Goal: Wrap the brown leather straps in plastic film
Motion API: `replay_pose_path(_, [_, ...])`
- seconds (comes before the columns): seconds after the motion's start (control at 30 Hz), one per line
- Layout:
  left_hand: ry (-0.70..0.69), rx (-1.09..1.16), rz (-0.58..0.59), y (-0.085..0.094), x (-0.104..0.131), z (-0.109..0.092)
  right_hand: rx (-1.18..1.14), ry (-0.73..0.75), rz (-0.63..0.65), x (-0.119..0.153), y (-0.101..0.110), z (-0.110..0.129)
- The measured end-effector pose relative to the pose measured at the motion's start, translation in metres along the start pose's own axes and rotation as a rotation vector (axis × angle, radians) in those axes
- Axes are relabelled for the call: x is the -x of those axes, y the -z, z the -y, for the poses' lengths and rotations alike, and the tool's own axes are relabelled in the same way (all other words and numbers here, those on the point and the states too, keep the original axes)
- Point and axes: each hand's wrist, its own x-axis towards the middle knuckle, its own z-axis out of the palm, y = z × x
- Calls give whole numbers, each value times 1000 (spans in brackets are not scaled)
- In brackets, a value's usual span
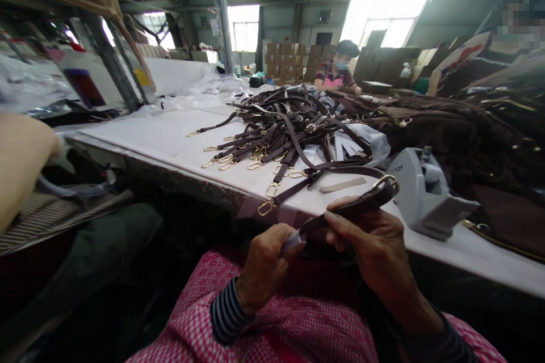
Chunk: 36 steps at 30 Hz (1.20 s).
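Note:
A dark brown strap (360,207) with a gold buckle runs between my two hands above the table's front edge. My left hand (268,261) is closed around a small piece of pale, translucent wrapping (293,242) at the strap's left end. Thumb and fingers of my right hand (377,249) pinch the strap below the buckle. Beyond them, a tangled pile of dark straps (272,142) with gold clasps lies on the white table (162,136). A beige strip (343,185) rests flat just behind the held strap.
A grey-white tape dispenser (430,198) stands right of my right hand. Dark brown bags (438,125) are heaped at the right. Two people work across the table, one masked (338,68). Another person's bare arm (25,159) reaches in at far left.

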Motion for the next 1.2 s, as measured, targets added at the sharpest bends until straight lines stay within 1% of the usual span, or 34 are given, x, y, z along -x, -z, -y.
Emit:
replay_pose_path(0.17, [27, 41, -21, -1, 1, -2, 2, 3, 7, 0, -2, 2])
replay_pose_path(0.23, [68, 90, 2, 1, -1, -4, -13, -1, 28, 1, -3, 3])
replay_pose_path(0.3, [145, 193, 57, 3, -4, -6, -29, 2, 62, 2, -4, 5])
replay_pose_path(0.4, [256, 460, 173, 6, -8, -9, -33, 15, 120, 2, -3, 9])
replay_pose_path(0.5, [332, 692, 274, 7, -11, -12, -30, 48, 193, 1, 2, 15])
replay_pose_path(0.67, [407, 840, 378, 6, -14, -16, 39, 172, 365, 3, 15, 22])
replay_pose_path(0.73, [437, 857, 396, 6, -14, -17, 83, 229, 427, 5, 20, 22])
replay_pose_path(0.8, [464, 860, 418, 6, -14, -18, 103, 254, 463, 6, 23, 22])
replay_pose_path(0.93, [470, 805, 426, 6, -12, -22, 101, 229, 457, 7, 24, 19])
replay_pose_path(1.0, [449, 721, 387, 6, -11, -24, 81, 197, 444, 8, 23, 15])
replay_pose_path(1.1, [366, 541, 296, 4, -10, -21, 31, 168, 450, 8, 20, 12])
replay_pose_path(1.17, [310, 467, 254, 3, -9, -17, 1, 177, 485, 7, 17, 13])
replay_pose_path(1.2, [303, 467, 252, 3, -9, -15, -9, 178, 513, 6, 16, 14])
